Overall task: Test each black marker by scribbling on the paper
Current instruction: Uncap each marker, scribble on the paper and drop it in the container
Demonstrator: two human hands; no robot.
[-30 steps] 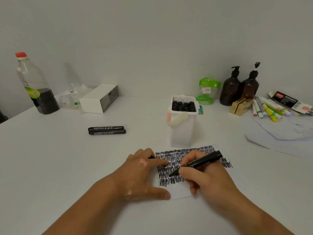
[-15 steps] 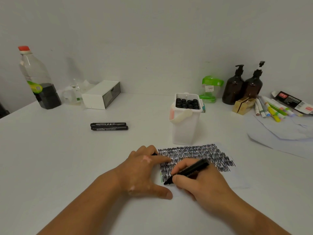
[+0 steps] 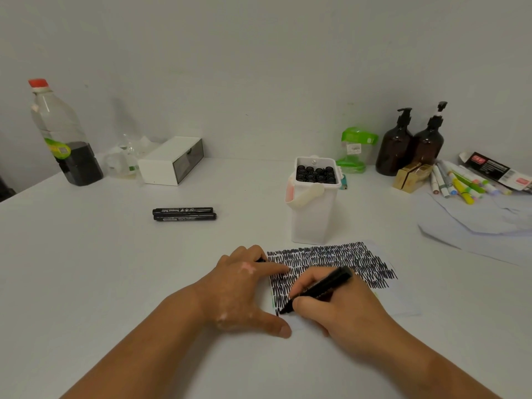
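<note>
Two capped black markers (image 3: 184,213) lie together on the table (image 3: 115,269), left of the white tub (image 3: 312,220). The right hand (image 3: 339,309) pinches an uncapped marker (image 3: 322,287), its tip on the scribbled paper (image 3: 398,303) at its near left corner; the left hand (image 3: 244,292) presses the sheet's edge, index and thumb stretched apart

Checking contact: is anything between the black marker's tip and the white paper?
Nothing visible. The black marker in the right hand touches the scribbled white paper; the left hand presses the paper beside it.
</note>
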